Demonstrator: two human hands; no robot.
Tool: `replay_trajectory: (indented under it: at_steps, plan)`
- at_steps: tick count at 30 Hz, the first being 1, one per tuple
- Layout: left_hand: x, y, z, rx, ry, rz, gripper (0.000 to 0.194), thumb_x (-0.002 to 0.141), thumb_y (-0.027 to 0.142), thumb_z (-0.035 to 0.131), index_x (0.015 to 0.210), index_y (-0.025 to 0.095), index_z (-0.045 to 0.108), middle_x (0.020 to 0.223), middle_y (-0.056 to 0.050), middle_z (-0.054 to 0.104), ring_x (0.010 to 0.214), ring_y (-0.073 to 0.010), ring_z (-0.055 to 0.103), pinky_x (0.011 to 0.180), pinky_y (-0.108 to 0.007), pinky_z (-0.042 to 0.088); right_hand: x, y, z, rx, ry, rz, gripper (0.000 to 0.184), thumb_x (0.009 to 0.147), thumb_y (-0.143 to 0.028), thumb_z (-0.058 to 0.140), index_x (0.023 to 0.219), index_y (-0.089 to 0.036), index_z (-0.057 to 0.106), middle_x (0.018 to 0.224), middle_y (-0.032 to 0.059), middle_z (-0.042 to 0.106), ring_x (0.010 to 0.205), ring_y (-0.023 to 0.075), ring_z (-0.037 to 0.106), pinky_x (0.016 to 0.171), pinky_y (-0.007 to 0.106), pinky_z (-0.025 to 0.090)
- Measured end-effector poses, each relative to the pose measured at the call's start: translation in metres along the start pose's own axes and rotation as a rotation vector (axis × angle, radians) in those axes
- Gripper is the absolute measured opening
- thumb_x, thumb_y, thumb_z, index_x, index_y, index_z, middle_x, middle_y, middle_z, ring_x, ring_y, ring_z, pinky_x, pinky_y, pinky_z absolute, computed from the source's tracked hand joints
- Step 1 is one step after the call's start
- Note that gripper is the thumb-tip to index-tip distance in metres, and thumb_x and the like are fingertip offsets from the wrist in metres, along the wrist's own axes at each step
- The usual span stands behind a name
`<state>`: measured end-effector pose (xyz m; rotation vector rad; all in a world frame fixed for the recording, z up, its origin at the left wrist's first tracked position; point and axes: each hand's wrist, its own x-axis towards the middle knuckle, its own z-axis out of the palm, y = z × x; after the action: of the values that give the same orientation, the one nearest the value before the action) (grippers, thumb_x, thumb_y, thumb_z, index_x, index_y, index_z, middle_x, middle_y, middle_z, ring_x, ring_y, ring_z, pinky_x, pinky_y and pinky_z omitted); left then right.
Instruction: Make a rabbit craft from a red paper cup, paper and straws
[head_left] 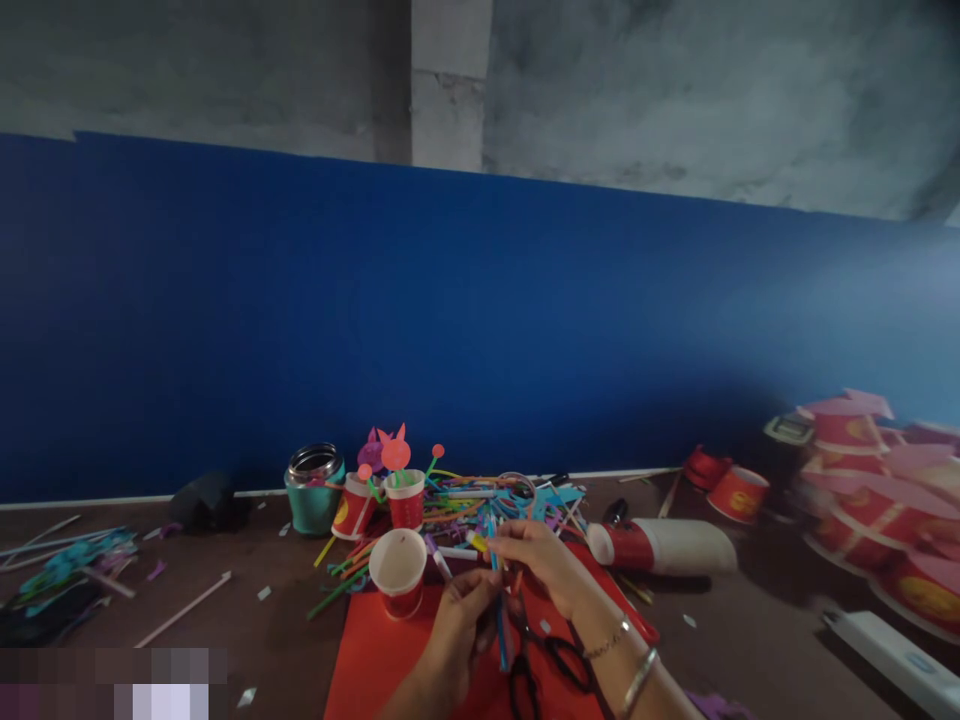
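Note:
Both hands are over the red paper (367,650), closed on a thin blue straw (503,645) that runs nearly upright between them. My left hand (466,612) pinches it lower down. Higher up, the fingertips of my right hand (534,558) are closed on it. Black-handled scissors (561,660) lie on the red paper just below my right hand, and part of them is hidden. An upright white-and-red paper cup (397,572) stands left of my hands. Several marker pens, one with a purple cap (435,553), lie behind my left hand.
Paper cups with orange and purple cutouts (395,453) stand behind, beside a teal jar (315,500). Colourful straws and strips (457,497) are heaped there. A stack of cups (637,546) lies at right, near blurred red paper hats (862,500) and a white power strip (892,655).

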<state>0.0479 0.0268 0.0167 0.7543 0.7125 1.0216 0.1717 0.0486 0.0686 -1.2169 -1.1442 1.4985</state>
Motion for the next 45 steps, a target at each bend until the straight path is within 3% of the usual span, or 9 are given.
replay_trajectory:
  at_steps: [6, 14, 16, 18, 24, 29, 34, 41, 45]
  plan:
    - [0.004, -0.009, 0.001, -0.013, 0.020, 0.024, 0.043, 0.056, 0.052, 0.077, 0.065, 0.012, 0.064, 0.049, -0.004, 0.064, 0.036, -0.0051, 0.043, 0.039, -0.017, 0.024, -0.004, -0.003, 0.000, -0.009, -0.025, 0.029, 0.028, 0.052, -0.035, 0.081, 0.061, -0.013, 0.066, 0.050, -0.0011, 0.063, 0.050, 0.0117, 0.055, 0.053, 0.024, 0.041]
    - [0.000, -0.010, 0.005, -0.062, -0.037, 0.044, 0.043, 0.058, 0.053, 0.075, 0.070, 0.013, 0.063, 0.051, -0.004, 0.065, 0.046, -0.0131, 0.057, 0.051, -0.023, 0.041, 0.001, -0.002, -0.010, -0.204, -0.143, 0.003, 0.029, 0.060, -0.041, 0.075, 0.061, -0.013, 0.067, 0.053, 0.0000, 0.063, 0.048, 0.0101, 0.052, 0.051, 0.023, 0.039]
    - [-0.002, -0.009, 0.007, -0.066, -0.010, 0.025, 0.043, 0.057, 0.052, 0.076, 0.072, 0.014, 0.061, 0.056, -0.004, 0.067, 0.047, -0.0132, 0.058, 0.050, -0.023, 0.042, 0.009, -0.001, -0.013, -0.403, -0.088, -0.068, 0.034, 0.072, -0.048, 0.062, 0.068, -0.014, 0.069, 0.058, 0.0013, 0.065, 0.050, 0.0119, 0.054, 0.051, 0.023, 0.040]
    - [-0.003, -0.009, 0.008, -0.066, -0.002, 0.016, 0.043, 0.058, 0.052, 0.075, 0.073, 0.014, 0.061, 0.061, -0.004, 0.069, 0.046, -0.0132, 0.058, 0.049, -0.023, 0.042, 0.022, -0.001, -0.016, -0.667, 0.064, -0.167, 0.040, 0.082, -0.048, 0.047, 0.078, -0.016, 0.071, 0.068, 0.0028, 0.068, 0.058, 0.0145, 0.059, 0.054, 0.024, 0.042]
    - [0.001, -0.018, 0.005, -0.066, 0.004, 0.002, 0.045, 0.057, 0.055, 0.074, 0.071, 0.014, 0.060, 0.057, -0.004, 0.067, 0.041, -0.0132, 0.057, 0.046, -0.024, 0.043, 0.069, 0.000, -0.025, -0.992, 0.337, -0.258, 0.025, 0.080, -0.025, 0.048, 0.080, -0.015, 0.071, 0.081, 0.0072, 0.069, 0.079, 0.0203, 0.060, 0.072, 0.029, 0.042]
    - [0.001, -0.017, 0.004, -0.070, 0.002, 0.004, 0.044, 0.059, 0.055, 0.073, 0.071, 0.014, 0.061, 0.056, -0.004, 0.067, 0.041, -0.0140, 0.058, 0.045, -0.024, 0.042, 0.087, 0.004, -0.019, -1.214, 0.343, -0.272, 0.024, 0.079, -0.019, 0.049, 0.081, -0.019, 0.073, 0.092, 0.0092, 0.070, 0.097, 0.0236, 0.056, 0.088, 0.032, 0.035]
    - [0.000, -0.014, 0.005, -0.094, -0.006, 0.021, 0.044, 0.059, 0.054, 0.073, 0.072, 0.014, 0.061, 0.054, -0.003, 0.066, 0.040, -0.0127, 0.057, 0.046, -0.023, 0.042, 0.094, 0.009, -0.013, -1.333, 0.253, -0.283, 0.028, 0.072, -0.010, 0.052, 0.085, -0.021, 0.074, 0.106, 0.0100, 0.066, 0.109, 0.0261, 0.051, 0.089, 0.032, 0.035]
    - [0.003, -0.016, 0.004, -0.092, 0.006, 0.024, 0.044, 0.060, 0.053, 0.073, 0.071, 0.013, 0.061, 0.054, -0.004, 0.066, 0.040, -0.0127, 0.057, 0.045, -0.023, 0.040, 0.101, 0.007, -0.030, -1.363, 0.351, -0.275, 0.034, 0.078, -0.009, 0.044, 0.100, -0.017, 0.069, 0.101, 0.0085, 0.068, 0.100, 0.0200, 0.058, 0.087, 0.026, 0.037]
    - [0.002, -0.017, 0.005, -0.096, 0.016, 0.024, 0.045, 0.060, 0.054, 0.073, 0.071, 0.013, 0.061, 0.053, -0.004, 0.066, 0.038, -0.0126, 0.056, 0.043, -0.023, 0.040, 0.101, 0.005, -0.030, -1.415, 0.338, -0.276, 0.025, 0.081, -0.020, 0.049, 0.089, -0.019, 0.073, 0.095, 0.0084, 0.069, 0.096, 0.0207, 0.059, 0.084, 0.026, 0.038]
